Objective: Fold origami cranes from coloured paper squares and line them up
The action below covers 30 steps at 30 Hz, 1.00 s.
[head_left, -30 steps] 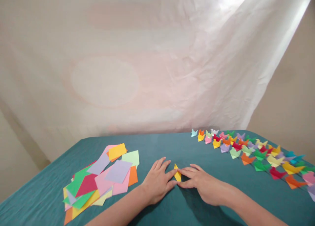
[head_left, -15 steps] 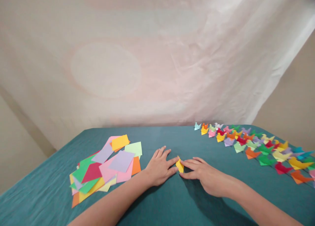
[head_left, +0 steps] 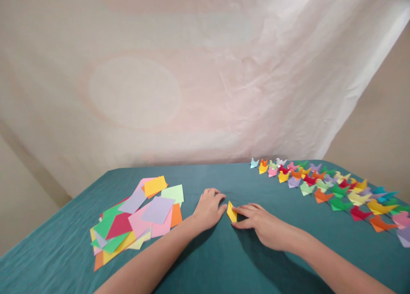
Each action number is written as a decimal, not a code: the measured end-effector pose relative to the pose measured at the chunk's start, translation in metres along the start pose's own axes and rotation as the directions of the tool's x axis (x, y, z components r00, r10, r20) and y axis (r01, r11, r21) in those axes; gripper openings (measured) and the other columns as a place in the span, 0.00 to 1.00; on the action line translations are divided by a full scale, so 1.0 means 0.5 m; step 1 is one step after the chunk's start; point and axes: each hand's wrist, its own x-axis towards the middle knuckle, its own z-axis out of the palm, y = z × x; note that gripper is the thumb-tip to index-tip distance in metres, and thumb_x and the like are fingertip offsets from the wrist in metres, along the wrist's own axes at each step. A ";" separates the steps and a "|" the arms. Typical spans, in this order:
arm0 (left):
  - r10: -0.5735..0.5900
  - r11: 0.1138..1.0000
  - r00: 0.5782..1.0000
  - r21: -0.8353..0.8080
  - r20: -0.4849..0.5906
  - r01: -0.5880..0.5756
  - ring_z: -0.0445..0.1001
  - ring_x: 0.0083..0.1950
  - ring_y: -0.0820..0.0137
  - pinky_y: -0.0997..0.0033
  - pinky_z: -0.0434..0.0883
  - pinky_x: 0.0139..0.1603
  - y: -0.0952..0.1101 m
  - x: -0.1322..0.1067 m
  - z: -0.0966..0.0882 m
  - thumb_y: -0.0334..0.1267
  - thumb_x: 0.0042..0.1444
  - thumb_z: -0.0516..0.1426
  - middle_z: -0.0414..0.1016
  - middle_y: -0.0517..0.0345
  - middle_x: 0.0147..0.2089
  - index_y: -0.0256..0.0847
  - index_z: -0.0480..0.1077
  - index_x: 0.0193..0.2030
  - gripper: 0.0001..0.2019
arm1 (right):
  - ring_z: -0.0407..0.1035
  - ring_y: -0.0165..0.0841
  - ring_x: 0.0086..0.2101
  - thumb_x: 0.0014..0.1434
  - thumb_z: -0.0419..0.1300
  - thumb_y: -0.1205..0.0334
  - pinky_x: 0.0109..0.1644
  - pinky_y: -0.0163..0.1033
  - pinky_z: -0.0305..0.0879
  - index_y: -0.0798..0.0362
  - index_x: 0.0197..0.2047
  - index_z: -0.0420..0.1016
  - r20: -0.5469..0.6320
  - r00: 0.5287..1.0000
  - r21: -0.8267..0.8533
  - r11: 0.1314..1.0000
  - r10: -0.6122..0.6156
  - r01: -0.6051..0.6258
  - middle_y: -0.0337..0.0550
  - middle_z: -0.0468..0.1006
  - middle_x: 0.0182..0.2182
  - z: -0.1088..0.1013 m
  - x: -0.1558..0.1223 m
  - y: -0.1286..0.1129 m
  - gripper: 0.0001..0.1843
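A small folded yellow paper piece lies on the teal tablecloth between my hands. My right hand rests on the cloth with its fingertips stretched out and pressing the paper's right side. To the paper's left is my left hand, its fingers curled under and its fingertips close to the paper's left edge; whether they touch it I cannot tell.
A loose pile of coloured paper squares lies at the left. Several folded paper figures in many colours stand in rows along the right side of the table. A pale wrinkled sheet hangs behind the table.
My left hand's fingers have curled in from lying flat, and the hand drew slightly back from the yellow paper. The paper now tilts up a little. The view has shifted slightly.
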 end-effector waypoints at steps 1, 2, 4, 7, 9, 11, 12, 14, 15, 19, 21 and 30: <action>-0.034 0.999 0.999 -0.030 -0.016 0.033 0.64 0.50 0.62 0.61 0.63 0.51 0.005 -0.004 0.004 0.44 0.58 0.52 0.67 0.51 0.46 0.41 0.69 0.45 0.13 | 0.57 0.38 0.55 0.49 0.48 0.77 0.59 0.50 0.46 0.38 0.51 0.72 -0.026 1.000 0.008 1.000 -0.001 0.001 0.41 0.64 0.58 0.004 0.003 0.001 0.32; -0.060 0.997 0.998 -0.055 -0.026 0.058 0.65 0.47 0.62 0.62 0.64 0.49 0.010 -0.008 0.007 0.44 0.56 0.53 0.68 0.52 0.43 0.40 0.70 0.42 0.12 | 0.59 0.38 0.54 0.50 0.48 0.77 0.58 0.50 0.48 0.37 0.49 0.73 -0.058 0.998 0.017 1.000 0.003 -0.002 0.41 0.66 0.56 0.010 0.005 0.002 0.30; -0.078 0.993 0.996 -0.090 -0.039 0.074 0.65 0.44 0.63 0.63 0.64 0.46 0.017 -0.016 0.015 0.44 0.54 0.55 0.67 0.54 0.39 0.40 0.69 0.38 0.10 | 0.61 0.37 0.52 0.52 0.48 0.75 0.56 0.48 0.51 0.38 0.45 0.76 -0.124 0.992 0.045 0.999 0.028 -0.022 0.42 0.69 0.53 0.023 0.011 0.006 0.26; -0.077 0.991 0.995 -0.116 -0.061 0.070 0.64 0.44 0.64 0.64 0.63 0.45 0.020 -0.023 0.023 0.44 0.52 0.57 0.66 0.55 0.39 0.40 0.68 0.36 0.10 | 0.61 0.37 0.52 0.52 0.48 0.76 0.55 0.48 0.53 0.40 0.39 0.79 -0.219 0.971 0.110 0.991 0.094 -0.071 0.41 0.71 0.51 0.041 0.017 0.008 0.25; -0.085 0.989 0.994 -0.126 -0.068 0.076 0.64 0.44 0.64 0.64 0.63 0.45 0.020 -0.025 0.026 0.45 0.51 0.57 0.66 0.55 0.39 0.41 0.68 0.36 0.10 | 0.63 0.37 0.51 0.50 0.47 0.78 0.55 0.48 0.54 0.42 0.35 0.80 -0.268 0.953 0.171 0.980 0.142 -0.098 0.41 0.73 0.49 0.049 0.020 0.008 0.25; -0.096 0.987 0.993 -0.134 -0.065 0.087 0.64 0.44 0.64 0.64 0.63 0.45 0.019 -0.026 0.027 0.45 0.51 0.58 0.66 0.56 0.39 0.41 0.68 0.35 0.11 | 0.65 0.36 0.48 0.48 0.47 0.78 0.54 0.47 0.56 0.46 0.32 0.80 -0.319 0.927 0.248 0.962 0.196 -0.118 0.41 0.74 0.47 0.055 0.024 0.009 0.24; -0.101 0.986 0.993 -0.138 -0.063 0.092 0.64 0.44 0.63 0.64 0.63 0.45 0.019 -0.026 0.027 0.46 0.51 0.58 0.66 0.56 0.39 0.41 0.68 0.35 0.11 | 0.66 0.35 0.47 0.47 0.47 0.78 0.53 0.45 0.57 0.47 0.31 0.80 -0.352 0.909 0.288 0.950 0.225 -0.123 0.42 0.75 0.45 0.057 0.026 0.009 0.23; -0.109 0.985 0.992 -0.144 -0.057 0.099 0.64 0.44 0.63 0.63 0.63 0.45 0.021 -0.026 0.027 0.46 0.51 0.58 0.66 0.56 0.39 0.41 0.68 0.36 0.11 | 0.67 0.35 0.44 0.48 0.49 0.77 0.51 0.43 0.60 0.50 0.34 0.78 -0.428 0.859 0.351 0.928 0.281 -0.128 0.44 0.75 0.43 0.061 0.030 0.011 0.20; -0.112 0.984 0.992 -0.146 -0.055 0.103 0.64 0.44 0.63 0.63 0.62 0.45 0.022 -0.026 0.026 0.46 0.51 0.58 0.66 0.56 0.40 0.41 0.68 0.36 0.11 | 0.67 0.35 0.43 0.49 0.50 0.75 0.50 0.43 0.61 0.51 0.37 0.76 -0.462 0.834 0.364 0.922 0.303 -0.134 0.45 0.75 0.42 0.064 0.032 0.012 0.17; -0.119 0.981 0.992 -0.158 -0.050 0.109 0.64 0.45 0.63 0.63 0.62 0.45 0.023 -0.026 0.027 0.45 0.51 0.58 0.66 0.56 0.40 0.42 0.69 0.36 0.10 | 0.66 0.38 0.43 0.51 0.57 0.65 0.48 0.45 0.60 0.52 0.44 0.71 -0.494 0.800 0.310 0.929 0.341 -0.204 0.45 0.74 0.41 0.072 0.038 0.014 0.15; -0.117 0.981 0.992 -0.163 -0.051 0.107 0.64 0.45 0.64 0.63 0.62 0.45 0.022 -0.027 0.028 0.45 0.51 0.58 0.66 0.56 0.40 0.42 0.69 0.36 0.10 | 0.66 0.38 0.42 0.52 0.58 0.63 0.48 0.46 0.60 0.51 0.45 0.70 -0.476 0.809 0.285 0.931 0.344 -0.228 0.44 0.74 0.40 0.074 0.041 0.012 0.16; -0.135 0.978 0.986 -0.175 -0.099 0.117 0.63 0.50 0.61 0.59 0.61 0.50 0.018 -0.029 0.035 0.45 0.49 0.59 0.65 0.53 0.48 0.41 0.63 0.48 0.20 | 0.68 0.37 0.39 0.49 0.59 0.66 0.46 0.45 0.60 0.52 0.44 0.71 -0.460 0.781 0.399 0.884 0.422 -0.243 0.43 0.77 0.36 0.073 0.052 0.012 0.16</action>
